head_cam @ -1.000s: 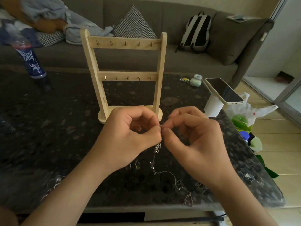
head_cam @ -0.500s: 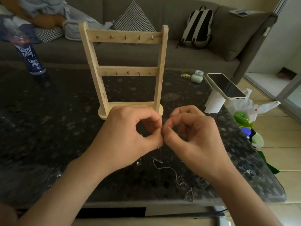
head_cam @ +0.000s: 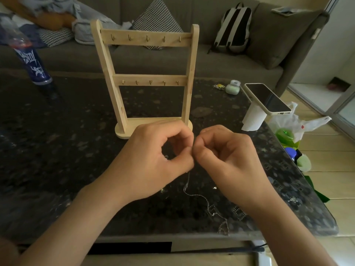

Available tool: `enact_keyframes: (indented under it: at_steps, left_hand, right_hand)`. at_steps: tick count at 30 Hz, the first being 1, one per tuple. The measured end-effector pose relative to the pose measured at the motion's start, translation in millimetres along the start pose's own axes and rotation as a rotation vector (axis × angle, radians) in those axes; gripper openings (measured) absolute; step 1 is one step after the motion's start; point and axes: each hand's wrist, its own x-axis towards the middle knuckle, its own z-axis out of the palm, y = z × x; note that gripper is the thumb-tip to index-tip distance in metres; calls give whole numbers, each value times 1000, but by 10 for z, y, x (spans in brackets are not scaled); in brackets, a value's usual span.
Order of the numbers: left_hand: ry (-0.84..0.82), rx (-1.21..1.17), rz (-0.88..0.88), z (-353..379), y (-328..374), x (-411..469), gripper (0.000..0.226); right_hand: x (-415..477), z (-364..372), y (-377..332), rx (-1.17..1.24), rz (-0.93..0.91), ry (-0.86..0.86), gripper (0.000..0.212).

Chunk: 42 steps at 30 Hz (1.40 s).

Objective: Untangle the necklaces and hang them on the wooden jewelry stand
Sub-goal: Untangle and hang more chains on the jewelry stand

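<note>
While left hand [head_cam: 153,160] and right hand [head_cam: 228,162] pinch necklace [head_cam: 207,201], green item [head_cam: 285,134] in bag [head_cam: 307,123].

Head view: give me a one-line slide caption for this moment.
Before the bare-hooked wooden stand, the left hand and right hand pinch a thin necklace chain above the dark table.

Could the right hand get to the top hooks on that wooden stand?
Probably yes. The wooden stand is just beyond the right hand, nothing between, its top hooks bare, though that hand and the left hand pinch the necklace chain.
</note>
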Motion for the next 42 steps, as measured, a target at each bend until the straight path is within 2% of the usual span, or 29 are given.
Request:
enact_keyframes:
  at_steps: [4,5,9,13,27,31,34,42]
  left_hand:
    - [-51,-272,-159,-26,-62,9,8]
    - [-52,-353,-200,-24,-75,9,8]
    - [-64,-651,-391,38,-76,4,11]
    - [-87,-815,-513,59,-49,7,12]
    - [-89,-1005,-623,58,-99,13,2]
    - [-132,-1064,-652,94,-117,-8,14]
    - [-166,-1135,-660,133,-82,-19,4]
    - [-166,-1156,-674,207,-67,-20,10]
  right_hand:
    - [-6,-31,22,166,15,-44,2]
    - [-1,-24,40,167,-7,-24,5]
    - [13,29,67,53,-139,66,15]
    - [-22,48,53,-100,-172,100,10]
    - [-20,59,39,-100,-225,118,5]
    - [-12,55,9,-120,-229,112,7]
    - [-12,50,15,-145,-234,104,5]
    - [-22,59,49,-214,-230,124,8]
